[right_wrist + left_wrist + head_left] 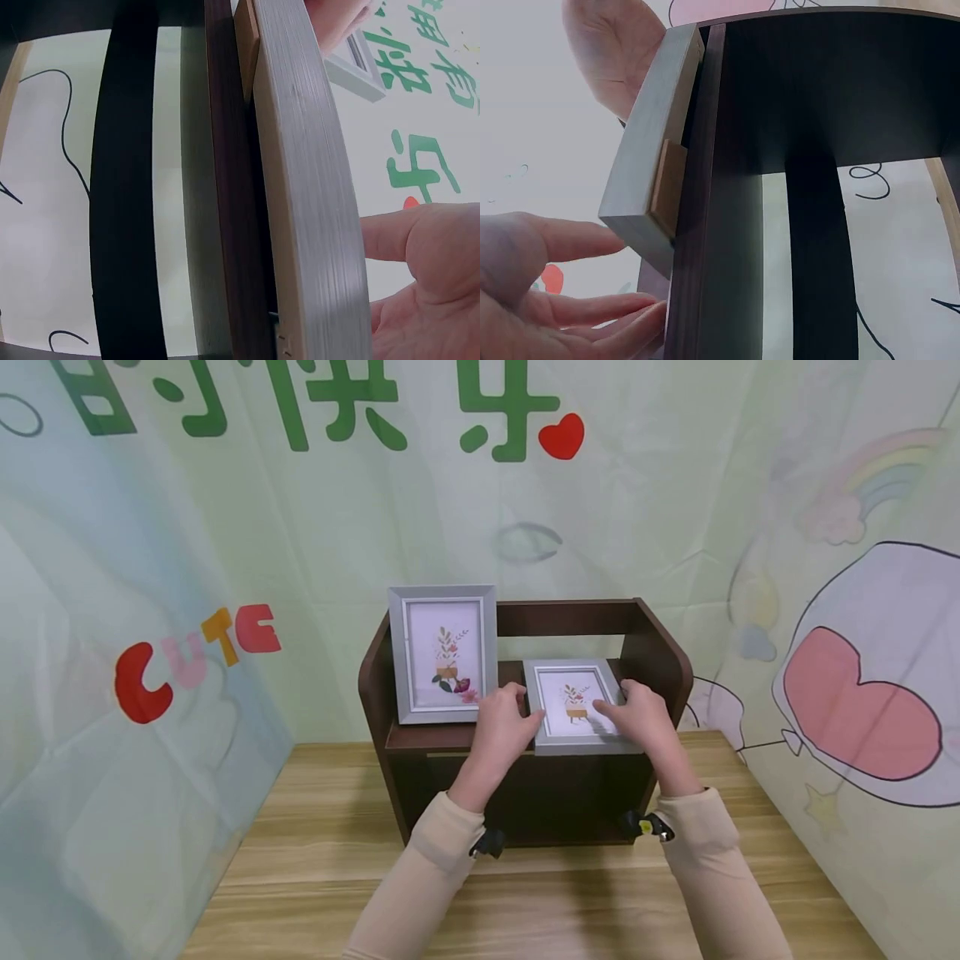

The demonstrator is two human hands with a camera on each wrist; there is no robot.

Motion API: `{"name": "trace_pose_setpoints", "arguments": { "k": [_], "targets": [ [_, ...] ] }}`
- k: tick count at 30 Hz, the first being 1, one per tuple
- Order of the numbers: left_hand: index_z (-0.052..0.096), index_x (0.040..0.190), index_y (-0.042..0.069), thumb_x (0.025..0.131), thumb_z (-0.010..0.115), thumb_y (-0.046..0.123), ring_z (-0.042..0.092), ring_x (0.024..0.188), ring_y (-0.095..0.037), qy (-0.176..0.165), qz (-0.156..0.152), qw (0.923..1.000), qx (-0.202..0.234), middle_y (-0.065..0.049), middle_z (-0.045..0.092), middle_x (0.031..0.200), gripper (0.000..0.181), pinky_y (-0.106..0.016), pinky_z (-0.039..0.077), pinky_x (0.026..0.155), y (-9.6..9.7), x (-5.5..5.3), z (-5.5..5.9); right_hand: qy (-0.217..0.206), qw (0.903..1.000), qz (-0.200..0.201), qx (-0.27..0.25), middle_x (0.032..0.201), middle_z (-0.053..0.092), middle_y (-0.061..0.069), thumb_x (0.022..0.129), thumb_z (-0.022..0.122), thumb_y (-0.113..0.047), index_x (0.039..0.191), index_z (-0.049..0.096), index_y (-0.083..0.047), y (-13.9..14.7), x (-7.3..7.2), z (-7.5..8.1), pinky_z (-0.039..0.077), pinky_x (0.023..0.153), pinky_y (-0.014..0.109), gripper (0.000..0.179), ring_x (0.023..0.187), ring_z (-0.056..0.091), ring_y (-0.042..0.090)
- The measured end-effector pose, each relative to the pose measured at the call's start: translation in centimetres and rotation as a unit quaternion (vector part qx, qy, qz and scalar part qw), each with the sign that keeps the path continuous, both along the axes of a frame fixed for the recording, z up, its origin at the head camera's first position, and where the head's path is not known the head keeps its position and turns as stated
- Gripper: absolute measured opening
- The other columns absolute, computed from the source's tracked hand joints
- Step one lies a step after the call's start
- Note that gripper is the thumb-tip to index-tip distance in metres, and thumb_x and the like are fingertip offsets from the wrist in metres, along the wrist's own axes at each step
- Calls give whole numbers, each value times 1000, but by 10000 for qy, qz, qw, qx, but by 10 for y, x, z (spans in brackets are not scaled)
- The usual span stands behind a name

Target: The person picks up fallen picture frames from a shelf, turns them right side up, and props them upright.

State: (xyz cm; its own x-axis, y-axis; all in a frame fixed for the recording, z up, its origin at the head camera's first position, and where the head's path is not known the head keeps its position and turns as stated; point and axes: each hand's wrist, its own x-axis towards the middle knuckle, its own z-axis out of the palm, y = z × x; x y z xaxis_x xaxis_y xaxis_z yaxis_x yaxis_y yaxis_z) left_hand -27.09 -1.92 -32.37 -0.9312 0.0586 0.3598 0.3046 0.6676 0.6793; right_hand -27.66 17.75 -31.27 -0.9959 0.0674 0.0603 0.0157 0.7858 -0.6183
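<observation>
A grey picture frame (555, 697) with a plant print lies face up on the upper board of a dark brown shelf (667, 677), its near edge at the board's front. My left hand (501, 727) is at its left side; in the left wrist view the thumb (585, 238) reaches the corner, with the other fingers spread below. Over its right edge is my right hand (647, 722), thumb above the picture; the frame's side (315, 180) hides some fingertips in the right wrist view. A second grey frame (442, 714) stands upright at left, with dark red and pink flowers at its lower right.
The shelf stands on a wood-grain table (322, 860) and has an open lower compartment (570, 802). A printed cloth backdrop (330, 527) with green characters hangs behind and along both sides.
</observation>
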Motion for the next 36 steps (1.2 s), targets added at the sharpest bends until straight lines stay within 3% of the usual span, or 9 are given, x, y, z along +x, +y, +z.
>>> {"name": "trace_pose_setpoints", "arguments": {
  "k": [9, 22, 30, 36],
  "targets": [
    [63, 109, -6, 82, 72, 13, 68, 95, -27, -32, -125, 9996, 251, -19, 70, 102, 34, -37, 56, 82, 2, -6, -11, -136, 9996, -63, -225, 146, 31, 32, 94, 55, -28, 143, 26, 12, -1, -2, -2, 32, 109, 54, 69, 130, 38, 42],
    [68, 100, -3, 80, 73, 12, 70, 88, -24, 183, 75, 9970, 742, -14, 73, 93, 25, -37, 56, 80, 1, -10, -15, 0, 9976, -228, -655, 147, 30, 31, 95, 53, -26, 144, 23, 12, -8, -3, -6, 31, 110, 53, 69, 131, 37, 40],
    [68, 100, -4, 80, 72, 7, 70, 88, -25, 253, 153, 9922, 1214, -16, 72, 94, 23, -36, 57, 78, 3, -11, -17, 310, 9940, -561, -887, 146, 34, 29, 95, 52, -21, 143, 28, 10, -11, -2, -7, 30, 111, 50, 62, 132, 38, 38],
    [67, 103, -4, 80, 71, 4, 69, 89, -26, 338, 161, 9876, 1524, -17, 71, 97, 24, -36, 57, 79, 4, -12, -17, 507, 9869, -686, -1372, 149, 33, 25, 97, 47, -15, 145, 30, 5, -13, -2, -9, 29, 112, 50, 55, 132, 38, 36]
  ]
}}
